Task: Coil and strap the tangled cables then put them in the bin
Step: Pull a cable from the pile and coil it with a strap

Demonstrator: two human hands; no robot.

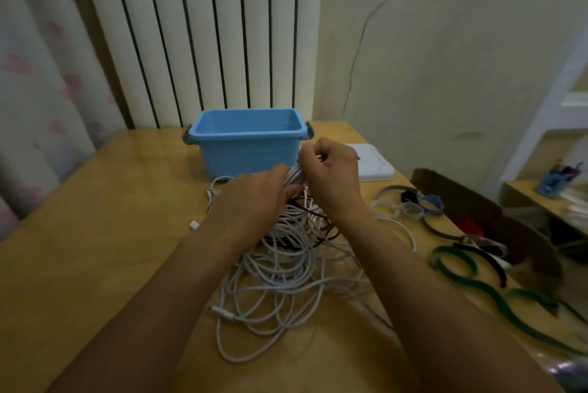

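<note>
While lifted a little above the wooden table [95, 217], gathered white cable strands [294, 174] pinched between both hands, just in front of blue bin [251, 141]. Left hand [254, 198] curled round the bundle from the left, thumb and fingers closed on it. Right hand [331, 173] curled round the same bundle from the right, fingertips bunched at top; whether a separate strand is pinched up there, cannot tell. Below the hands, one tangled pile of cables [286, 268] on table: mostly white, at least one dark cable [321, 229] threaded through. Exact cable count impossible, loops overlapping and partly hidden under forearms. Two white plug ends visible: one [194, 224] left of pile, one [222, 313] at near edge. One bin, open top, grey handle clips on both ends, inside looks bare though floor partly hidden by front wall. Right of pile, scattered straps near table's right edge: two green straps [486, 291], one black strap [483, 259], one grey strap [439, 230], plus a small cluster of pale and blue ones [413, 205] too blurred to count. One white flat box [375, 163] behind right hand, partly covered by it. Behind table, white ribbed radiator [203, 33], curtain [41, 74] at left. Far right, dark chair back [477, 201] and shelf blurred, cut off by frame.
</note>
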